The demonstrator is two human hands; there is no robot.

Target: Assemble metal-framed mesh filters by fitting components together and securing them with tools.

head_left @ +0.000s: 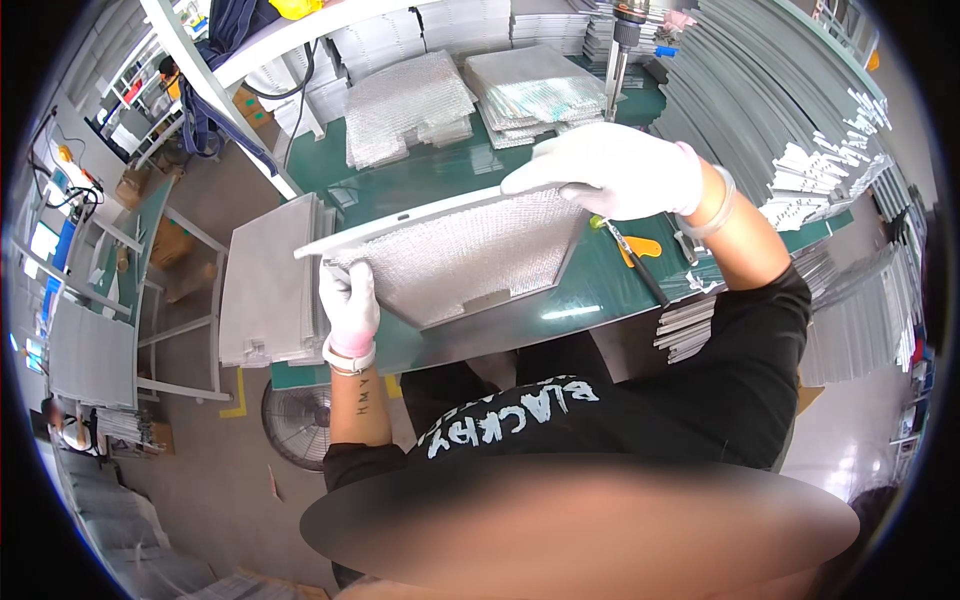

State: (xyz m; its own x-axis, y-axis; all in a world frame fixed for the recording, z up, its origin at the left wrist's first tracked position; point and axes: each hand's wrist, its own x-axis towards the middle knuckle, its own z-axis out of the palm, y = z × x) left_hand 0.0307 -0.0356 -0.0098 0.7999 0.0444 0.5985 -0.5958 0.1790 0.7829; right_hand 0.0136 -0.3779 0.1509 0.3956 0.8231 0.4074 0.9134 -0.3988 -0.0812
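I hold a flat metal mesh filter panel (pixel 465 255) with a pale frame, tilted above the green work mat (pixel 590 285). My left hand (pixel 349 302), in a white glove, grips the panel's left corner. My right hand (pixel 610 170), also gloved in white, is closed over the panel's upper right edge. The panel hides part of the mat beneath it.
Stacks of mesh sheets (pixel 410 105) and wrapped sheets (pixel 535 90) lie at the back of the mat. Finished panels (pixel 270 290) are piled on a stand to my left. Long metal strips (pixel 780 120) fill the right side. An orange-handled tool (pixel 640 248) lies beside my right wrist. A floor fan (pixel 295 425) stands below.
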